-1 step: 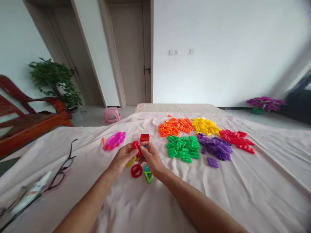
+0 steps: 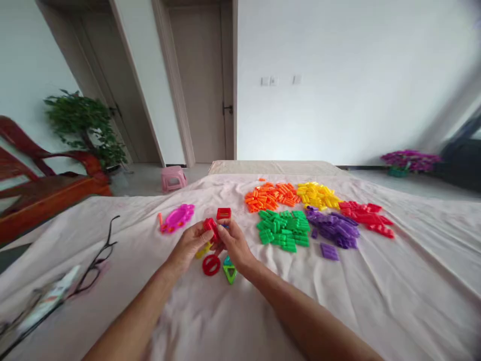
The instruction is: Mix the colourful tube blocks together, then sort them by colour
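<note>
Both hands meet over the cloth-covered table around a small red plastic toy piece (image 2: 211,228). My left hand (image 2: 191,240) pinches it from the left, and my right hand (image 2: 233,241) grips it from the right with bent fingers. Just beyond them is a red square piece (image 2: 224,213). Below the hands lie a red ring (image 2: 211,264) with a bar across it and a green triangular frame (image 2: 230,274). A yellow piece (image 2: 203,250) is partly covered by my left hand, and a bit of blue shows by my right fingers.
Orange (image 2: 266,197), yellow (image 2: 317,195), green (image 2: 284,229), purple (image 2: 334,228) and red pieces (image 2: 366,216) lie in heaps to the right. A pink scalloped ring (image 2: 178,218) is on the left. Eyeglasses (image 2: 90,276) and a white tube (image 2: 50,298) lie nearer at left.
</note>
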